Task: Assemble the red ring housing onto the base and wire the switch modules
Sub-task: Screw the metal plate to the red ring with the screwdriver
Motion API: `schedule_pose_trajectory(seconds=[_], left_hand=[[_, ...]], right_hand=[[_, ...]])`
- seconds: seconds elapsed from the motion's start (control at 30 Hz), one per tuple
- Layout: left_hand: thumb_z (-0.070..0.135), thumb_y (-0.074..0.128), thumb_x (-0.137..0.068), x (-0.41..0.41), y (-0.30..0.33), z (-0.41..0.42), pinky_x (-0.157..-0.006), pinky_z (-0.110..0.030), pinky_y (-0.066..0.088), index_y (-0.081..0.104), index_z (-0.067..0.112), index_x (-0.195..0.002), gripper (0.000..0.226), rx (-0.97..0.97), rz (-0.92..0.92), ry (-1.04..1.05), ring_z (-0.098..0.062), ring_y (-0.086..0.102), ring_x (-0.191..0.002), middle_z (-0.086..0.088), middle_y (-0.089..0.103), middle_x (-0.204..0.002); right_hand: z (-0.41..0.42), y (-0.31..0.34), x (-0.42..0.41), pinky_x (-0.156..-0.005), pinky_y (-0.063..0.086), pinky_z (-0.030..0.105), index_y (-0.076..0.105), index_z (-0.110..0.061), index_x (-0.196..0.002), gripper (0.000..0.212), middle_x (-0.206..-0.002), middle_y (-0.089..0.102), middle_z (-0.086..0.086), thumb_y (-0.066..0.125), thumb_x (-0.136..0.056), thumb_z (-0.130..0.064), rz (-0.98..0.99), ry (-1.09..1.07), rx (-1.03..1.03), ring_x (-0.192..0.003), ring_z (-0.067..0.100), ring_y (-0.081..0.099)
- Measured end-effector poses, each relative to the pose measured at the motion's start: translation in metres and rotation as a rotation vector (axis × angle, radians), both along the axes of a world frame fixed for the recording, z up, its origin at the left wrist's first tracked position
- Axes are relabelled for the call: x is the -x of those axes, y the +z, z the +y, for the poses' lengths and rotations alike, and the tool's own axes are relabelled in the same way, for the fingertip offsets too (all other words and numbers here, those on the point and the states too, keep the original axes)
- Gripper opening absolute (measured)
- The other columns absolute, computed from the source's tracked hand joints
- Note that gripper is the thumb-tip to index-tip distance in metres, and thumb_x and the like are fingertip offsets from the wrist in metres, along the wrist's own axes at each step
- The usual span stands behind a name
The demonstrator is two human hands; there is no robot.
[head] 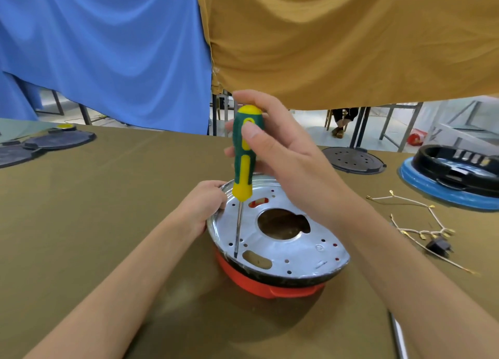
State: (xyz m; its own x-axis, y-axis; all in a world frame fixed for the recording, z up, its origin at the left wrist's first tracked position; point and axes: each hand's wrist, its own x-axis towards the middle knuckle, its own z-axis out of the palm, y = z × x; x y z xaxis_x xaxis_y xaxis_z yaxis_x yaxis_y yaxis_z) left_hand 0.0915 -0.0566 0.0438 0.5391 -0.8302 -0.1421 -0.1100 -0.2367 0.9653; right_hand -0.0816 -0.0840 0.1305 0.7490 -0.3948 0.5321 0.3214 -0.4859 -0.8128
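Right hand [272,153] gripped the screwdriver [244,153] by its green-yellow handle, fingers and thumb curled round it, shaft near upright with a slight lean. Tip sat at the near-left edge of the silver plate [286,250], beside an oval slot; whether it was seated in a screw head could not be told. Left hand [201,208] held the plate's far-left rim, fingers curled over the edge, steadying it. Plate lay on top of the red ring [259,284], which sat on the worktop [94,210] in front of the person; only the ring's near side showed below the dark rim. Step in hand looked like driving a screw to fasten plate to ring. To do it well: keep the shaft square to the plate, press down before turning, keep the left grip firm so the stack does not spin or slide on the cloth. Slip risk judged real, since the tip was close to the rim. Wires [421,223] with gold terminals lay loose to the right, well apart from the ring, with a small black plug [438,246] near them, so wiring looked not yet begun. Black housing on a blue ring [442,193] sat far right; dark discs [353,160] lay at the worktop's far edge.
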Motion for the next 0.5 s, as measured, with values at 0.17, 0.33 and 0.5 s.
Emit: schedule_pose_trajectory(seconds=[0.17,0.33,0.5], left_hand=[[-0.014,0.045,-0.084,0.0022,0.0026,0.0007,-0.088,-0.061,0.054,0.071,0.000,-0.090,0.030,0.002,-0.007,0.024,-0.046,0.068,-0.087,-0.032,0.070,-0.098],[-0.015,0.042,-0.082,0.0027,0.0007,0.0024,-0.063,-0.034,0.047,0.067,0.014,-0.053,0.048,0.007,0.016,0.028,-0.025,0.053,-0.058,-0.016,0.059,-0.067],[-0.011,0.044,-0.085,0.0040,0.0052,0.0071,-0.076,-0.050,0.055,0.069,0.000,-0.081,0.028,-0.007,0.010,0.024,-0.033,0.062,-0.075,-0.030,0.068,-0.089]], right_hand=[[-0.0008,0.0056,0.0046,-0.083,0.060,0.043,0.053,-0.011,-0.128,0.030,-0.118,0.056,0.029,0.049,-0.101,-0.002,-0.017,0.045,-0.017,-0.096,0.035,0.070],[0.0017,0.0016,0.0001,-0.075,0.058,0.053,0.054,-0.015,-0.110,0.023,-0.091,0.057,0.012,0.065,-0.090,-0.017,-0.066,-0.211,0.087,-0.076,0.027,0.066],[0.0020,0.0012,0.0004,-0.087,0.057,0.049,0.050,-0.016,-0.129,0.029,-0.105,0.054,0.009,0.055,-0.100,-0.014,0.006,-0.087,-0.001,-0.091,0.027,0.066]])
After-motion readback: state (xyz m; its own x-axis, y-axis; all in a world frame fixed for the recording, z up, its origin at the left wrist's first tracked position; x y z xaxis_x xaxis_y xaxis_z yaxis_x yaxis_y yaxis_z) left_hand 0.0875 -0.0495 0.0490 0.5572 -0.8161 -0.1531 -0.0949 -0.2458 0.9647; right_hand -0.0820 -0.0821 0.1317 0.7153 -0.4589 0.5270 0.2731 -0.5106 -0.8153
